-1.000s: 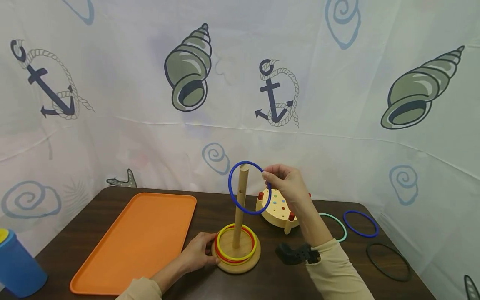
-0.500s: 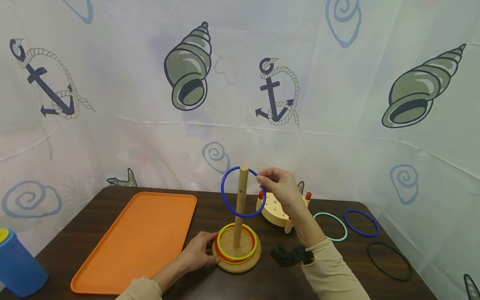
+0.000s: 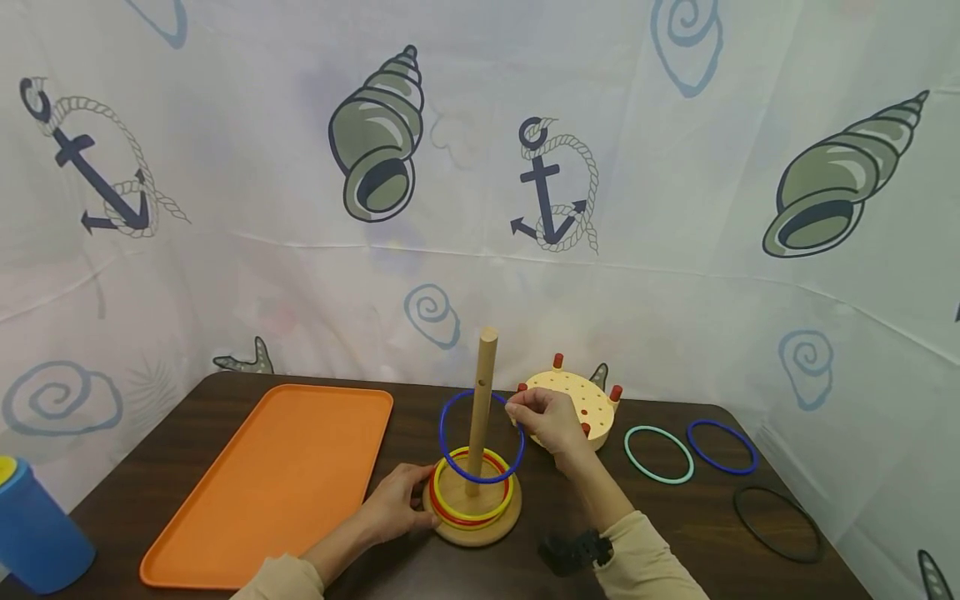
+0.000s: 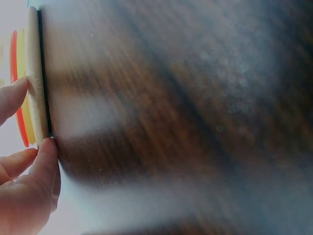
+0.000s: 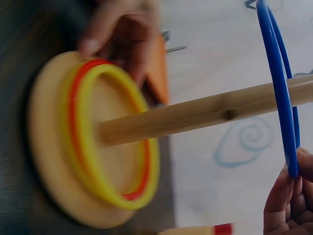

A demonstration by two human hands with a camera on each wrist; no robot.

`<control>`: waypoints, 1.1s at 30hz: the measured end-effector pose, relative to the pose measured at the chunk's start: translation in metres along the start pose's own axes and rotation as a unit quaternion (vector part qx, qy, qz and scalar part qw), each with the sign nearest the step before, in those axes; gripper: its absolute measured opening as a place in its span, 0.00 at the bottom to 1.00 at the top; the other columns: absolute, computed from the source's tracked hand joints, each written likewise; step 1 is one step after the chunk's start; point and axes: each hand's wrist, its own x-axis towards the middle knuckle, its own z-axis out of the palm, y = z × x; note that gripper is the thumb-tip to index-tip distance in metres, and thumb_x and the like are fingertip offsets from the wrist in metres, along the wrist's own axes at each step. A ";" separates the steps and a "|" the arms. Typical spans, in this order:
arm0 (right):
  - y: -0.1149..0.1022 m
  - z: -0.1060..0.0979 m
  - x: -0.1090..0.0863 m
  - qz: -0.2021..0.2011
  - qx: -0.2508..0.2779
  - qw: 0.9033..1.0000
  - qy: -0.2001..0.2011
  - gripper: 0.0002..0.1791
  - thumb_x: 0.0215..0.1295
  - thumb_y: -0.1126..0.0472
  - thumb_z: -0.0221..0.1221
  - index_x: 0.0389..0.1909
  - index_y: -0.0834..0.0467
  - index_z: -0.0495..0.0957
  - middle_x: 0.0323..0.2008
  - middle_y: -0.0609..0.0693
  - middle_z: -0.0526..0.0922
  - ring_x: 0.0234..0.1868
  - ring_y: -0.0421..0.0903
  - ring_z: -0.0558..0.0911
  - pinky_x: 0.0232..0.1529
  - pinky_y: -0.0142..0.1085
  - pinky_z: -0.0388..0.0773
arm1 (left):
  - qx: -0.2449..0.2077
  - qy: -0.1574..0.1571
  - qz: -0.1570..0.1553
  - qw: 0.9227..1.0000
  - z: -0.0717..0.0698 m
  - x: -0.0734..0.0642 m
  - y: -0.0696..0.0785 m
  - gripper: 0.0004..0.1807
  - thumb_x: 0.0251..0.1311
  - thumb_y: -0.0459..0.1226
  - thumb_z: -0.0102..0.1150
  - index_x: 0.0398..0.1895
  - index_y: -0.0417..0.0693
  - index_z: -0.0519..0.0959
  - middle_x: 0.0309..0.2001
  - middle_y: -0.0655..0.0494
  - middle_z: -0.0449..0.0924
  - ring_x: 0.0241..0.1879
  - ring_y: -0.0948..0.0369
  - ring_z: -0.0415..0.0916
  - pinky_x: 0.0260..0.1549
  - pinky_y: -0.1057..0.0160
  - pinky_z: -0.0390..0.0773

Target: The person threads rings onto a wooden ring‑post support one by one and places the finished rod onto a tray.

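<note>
A wooden peg stand [image 3: 482, 400] rises from its round base near the table's middle. Yellow rings [image 5: 83, 161] and a red ring [image 5: 74, 117] lie stacked around the post on that base. My left hand [image 3: 397, 502] grips the base's left rim, its thumb and fingertips on the wooden edge [image 4: 35, 73] in the left wrist view. Between thumb and fingers, my right hand [image 3: 551, 421] pinches a blue ring [image 5: 279, 88] by its right side. That ring is around the post, tilted in the head view and above the stacked rings.
An orange tray [image 3: 281, 483] lies to the left, with a blue container [image 3: 41, 533] beyond it. Behind my right hand is a cream round board [image 3: 577, 387] with red-tipped pegs. To the right lie a mint ring [image 3: 628, 454], another blue ring [image 3: 752, 457] and a black ring [image 3: 813, 533].
My right hand has brought the blue ring leftward and lowered it, so the post's top now stands above the ring. My left hand keeps its place on the base.
</note>
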 end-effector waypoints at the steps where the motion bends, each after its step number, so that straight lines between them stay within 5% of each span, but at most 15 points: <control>1: 0.006 0.002 -0.001 0.006 -0.006 1.000 0.002 0.07 0.58 0.66 0.63 0.33 0.68 0.80 0.23 0.49 0.79 0.24 0.38 0.75 0.24 0.27 0.75 | 0.000 0.000 0.001 1.000 0.000 0.000 0.000 0.39 0.41 0.29 0.73 0.59 0.24 0.67 0.52 0.35 0.68 0.50 0.44 0.72 0.43 0.57 0.82; 13: 0.050 0.015 -0.001 0.050 -0.037 0.998 -0.012 0.06 0.58 0.68 0.62 0.32 0.69 0.81 0.22 0.46 0.77 0.25 0.39 0.72 0.24 0.28 0.74 | -0.010 -0.002 0.002 1.000 0.000 -0.001 -0.001 0.39 0.43 0.29 0.72 0.59 0.23 0.66 0.52 0.36 0.67 0.51 0.44 0.72 0.45 0.57 0.81; 33: 0.071 0.025 0.000 0.054 -0.069 0.996 -0.013 0.05 0.59 0.68 0.61 0.30 0.68 0.81 0.18 0.45 0.73 0.20 0.37 0.69 0.20 0.26 0.70 | -0.005 -0.001 -0.001 1.000 -0.001 -0.001 0.001 0.40 0.42 0.29 0.73 0.59 0.23 0.66 0.52 0.35 0.67 0.51 0.44 0.72 0.44 0.58 0.81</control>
